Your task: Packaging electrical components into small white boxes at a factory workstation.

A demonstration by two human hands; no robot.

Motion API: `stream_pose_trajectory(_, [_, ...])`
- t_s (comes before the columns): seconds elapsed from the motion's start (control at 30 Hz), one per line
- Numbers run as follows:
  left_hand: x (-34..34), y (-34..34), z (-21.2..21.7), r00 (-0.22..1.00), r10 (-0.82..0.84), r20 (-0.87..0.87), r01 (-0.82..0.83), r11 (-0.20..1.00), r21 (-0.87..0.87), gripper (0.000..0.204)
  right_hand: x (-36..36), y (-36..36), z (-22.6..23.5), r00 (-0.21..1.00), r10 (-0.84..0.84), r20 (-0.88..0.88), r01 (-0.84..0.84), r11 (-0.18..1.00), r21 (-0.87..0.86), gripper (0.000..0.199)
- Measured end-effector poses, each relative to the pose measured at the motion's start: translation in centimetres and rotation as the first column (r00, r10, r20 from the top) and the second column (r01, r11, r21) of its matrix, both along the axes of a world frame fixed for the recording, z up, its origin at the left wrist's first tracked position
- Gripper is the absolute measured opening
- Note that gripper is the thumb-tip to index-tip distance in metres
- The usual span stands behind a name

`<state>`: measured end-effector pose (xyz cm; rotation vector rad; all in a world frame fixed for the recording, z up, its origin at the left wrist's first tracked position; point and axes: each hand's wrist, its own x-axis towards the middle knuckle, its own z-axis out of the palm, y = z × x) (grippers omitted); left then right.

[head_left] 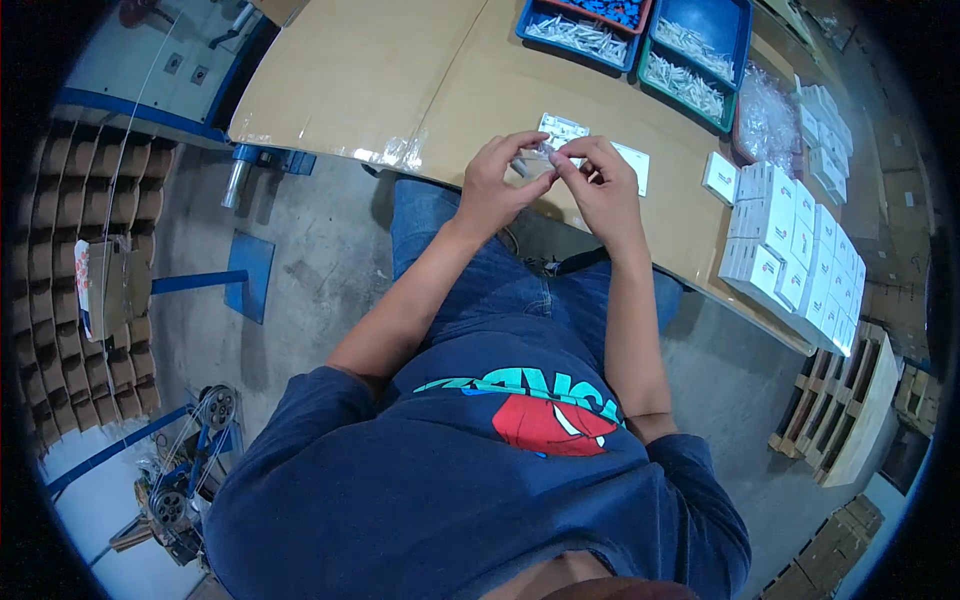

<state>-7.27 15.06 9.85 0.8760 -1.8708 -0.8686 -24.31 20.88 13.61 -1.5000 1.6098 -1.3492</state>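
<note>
Over the table's near edge, my left hand (490, 185) and my right hand (606, 192) come together, fingertips almost meeting. Between them is a small clear piece of plastic (537, 158) that looks like a little bag; both hands pinch it, and what is inside is too small to make out. Just beyond my fingers lies a white printed piece (562, 128), partly hidden by the hands. A flat white panel (634, 168) shows past my right hand. Whether these two belong to one opened box I cannot tell.
Blue and green trays (735, 122) of small white pieces stand at the far right, one red tray (640, 25) holding blue bits. Clear plastic bags (768, 115) lie beside them. White boxes (790, 240) are stacked at the right edge, with one single box (720, 178) nearby.
</note>
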Motion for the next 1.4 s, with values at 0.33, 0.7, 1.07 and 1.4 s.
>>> stream_pose_trajectory(0.33, [0.0,0.1,2.9,0.95,-0.305,-0.061,0.299,0.841,0.451,0.045,-3.9,1.5,-0.3,0.992,0.126,0.023,-0.128,0.968,0.215,0.024])
stream_pose_trajectory(0.7, [-2.3,1.7,2.3,0.968,-0.195,-0.156,0.249,0.793,0.556,0.024,-6.1,3.3,0.3,0.989,0.142,-0.032,-0.137,0.983,0.125,0.02])
stream_pose_trajectory(1.07, [-4.4,2.2,4.5,0.936,-0.2,-0.288,0.312,0.851,0.422,0.02,-5.8,4.5,3.6,0.998,-0.016,0.064,0.018,0.999,-0.03,0.018])
stream_pose_trajectory(1.4, [-4.1,2.6,7.1,0.877,-0.056,-0.477,0.26,0.89,0.373,0.018,-4.1,3.7,4.4,0.947,-0.059,0.317,0.046,0.998,0.049,0.019])
